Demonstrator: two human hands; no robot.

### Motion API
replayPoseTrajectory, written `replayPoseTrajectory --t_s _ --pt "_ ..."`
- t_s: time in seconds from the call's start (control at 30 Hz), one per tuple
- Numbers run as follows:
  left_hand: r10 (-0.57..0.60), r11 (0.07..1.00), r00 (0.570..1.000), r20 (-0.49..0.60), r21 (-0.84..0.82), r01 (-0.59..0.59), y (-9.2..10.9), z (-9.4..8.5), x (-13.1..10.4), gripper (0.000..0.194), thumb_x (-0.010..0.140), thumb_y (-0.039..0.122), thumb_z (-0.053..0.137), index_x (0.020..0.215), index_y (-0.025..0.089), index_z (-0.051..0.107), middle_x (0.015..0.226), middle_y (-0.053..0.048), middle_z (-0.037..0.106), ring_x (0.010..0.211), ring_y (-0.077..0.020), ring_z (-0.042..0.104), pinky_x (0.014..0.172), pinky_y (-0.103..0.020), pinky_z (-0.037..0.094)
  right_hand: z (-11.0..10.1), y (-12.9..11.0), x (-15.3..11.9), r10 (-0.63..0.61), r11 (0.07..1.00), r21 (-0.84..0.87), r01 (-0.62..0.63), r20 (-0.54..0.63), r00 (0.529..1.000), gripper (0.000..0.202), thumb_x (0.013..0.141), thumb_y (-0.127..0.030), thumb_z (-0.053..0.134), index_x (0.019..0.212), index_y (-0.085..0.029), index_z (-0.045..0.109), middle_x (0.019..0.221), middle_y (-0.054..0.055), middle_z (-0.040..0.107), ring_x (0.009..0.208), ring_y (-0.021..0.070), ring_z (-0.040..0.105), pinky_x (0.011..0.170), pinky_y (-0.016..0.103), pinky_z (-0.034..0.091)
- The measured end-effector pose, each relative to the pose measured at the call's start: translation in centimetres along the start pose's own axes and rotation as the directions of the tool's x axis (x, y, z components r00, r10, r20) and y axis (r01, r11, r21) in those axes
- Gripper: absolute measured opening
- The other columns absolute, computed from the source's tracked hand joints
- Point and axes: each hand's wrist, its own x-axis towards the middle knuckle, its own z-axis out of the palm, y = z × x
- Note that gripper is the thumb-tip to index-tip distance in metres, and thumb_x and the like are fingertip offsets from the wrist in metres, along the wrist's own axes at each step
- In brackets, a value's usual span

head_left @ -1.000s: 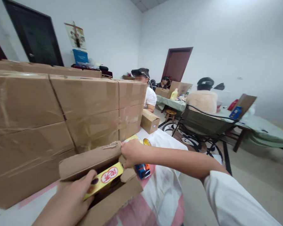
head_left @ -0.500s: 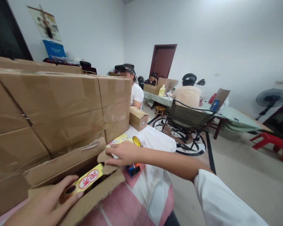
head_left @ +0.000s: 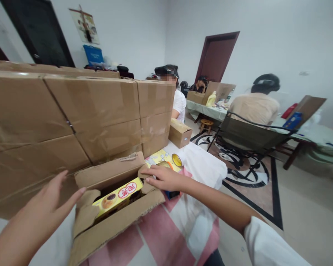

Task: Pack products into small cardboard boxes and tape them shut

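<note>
An open cardboard box (head_left: pixel 122 221) lies on the pink-and-white tablecloth (head_left: pixel 177 229) in front of me. Inside it rests a yellow packet (head_left: pixel 118 197) with a red round mark. My left hand (head_left: pixel 48 203) hovers open just left of the box, fingers spread, touching nothing. My right hand (head_left: pixel 162 178) rests flat on the box's right end flap, fingers extended. A small blue-and-orange object (head_left: pixel 172 193) lies under that hand's wrist side.
A wall of taped cartons (head_left: pixel 80 114) stands behind the box. A small closed carton (head_left: pixel 180 133) and a yellow sheet (head_left: pixel 162 158) lie further along the table. Other people sit at a green-covered table (head_left: pixel 316 136); a folding chair (head_left: pixel 249 142) stands on the patterned rug.
My left hand has let go of the yellow packet and pulled back to the left, open. The packet now lies in the box. My right hand stays on the end flap.
</note>
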Motion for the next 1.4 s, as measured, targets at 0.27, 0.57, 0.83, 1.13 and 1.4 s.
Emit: replayPoseTrajectory --t_s 0.27,0.57,0.83,1.13,1.4 --pt "0.096 0.974 0.995 0.010 -0.208 -0.092 2.2 -1.6 -0.8 0.045 0.093 0.054 0.045 0.125 0.026 0.060 0.123 -0.002 0.069 0.116 -0.0267 0.063 0.100 -0.032 0.046 0.9 0.7 0.4 0.157 0.984 0.119 -0.132 -0.229 0.961 0.059 0.100 -0.041 0.051 0.152 -0.019 0.035 0.130 0.011 0.064 0.093 0.0180 0.064 0.092 0.032 0.048" --pt "0.225 0.953 0.955 0.192 -0.248 -0.174 2.1 -1.8 -1.3 0.048 0.095 0.058 0.042 0.088 0.026 0.078 0.113 0.003 0.071 0.108 -0.0216 0.063 0.093 -0.025 0.046 0.8 0.5 -4.6 -0.048 0.965 0.248 0.085 -0.150 0.988 0.077 0.081 -0.023 0.066 0.152 -0.024 0.037 0.155 0.014 0.035 0.143 0.0278 0.038 0.116 0.043 0.034" --pt "0.143 0.947 0.983 0.118 -0.306 -0.101 1.5 -1.2 -1.7 0.059 0.096 0.064 0.030 0.102 0.028 0.077 0.119 -0.003 0.073 0.114 -0.0263 0.063 0.101 -0.036 0.046 5.5 -2.1 -1.8 0.279 0.833 0.553 -0.029 -0.373 0.885 0.065 0.094 -0.044 0.058 0.153 -0.028 0.036 0.156 0.010 0.040 0.145 0.0252 0.037 0.119 0.042 0.031" --pt "0.395 0.919 0.902 0.175 -0.071 -0.389 6.6 -0.7 -3.3 0.031 0.093 0.052 0.054 0.115 0.041 0.073 0.134 0.002 0.067 0.126 -0.0294 0.057 0.104 -0.048 0.043 8.1 -2.2 1.3 0.547 0.610 0.791 -0.030 -0.394 0.739 0.062 0.078 -0.026 0.059 0.140 -0.023 0.053 0.140 0.008 0.057 0.133 0.0268 0.049 0.112 0.041 0.039" --pt "0.348 0.934 0.914 0.206 0.002 -0.356 9.0 0.1 -4.1 0.022 0.087 0.046 0.064 0.100 0.033 0.077 0.130 0.000 0.068 0.122 -0.0309 0.059 0.100 -0.047 0.042 8.9 -2.6 2.5 0.592 0.608 0.794 0.020 -0.469 0.655 0.062 0.072 -0.020 0.054 0.134 -0.021 0.054 0.134 0.009 0.060 0.130 0.0258 0.052 0.108 0.040 0.043"
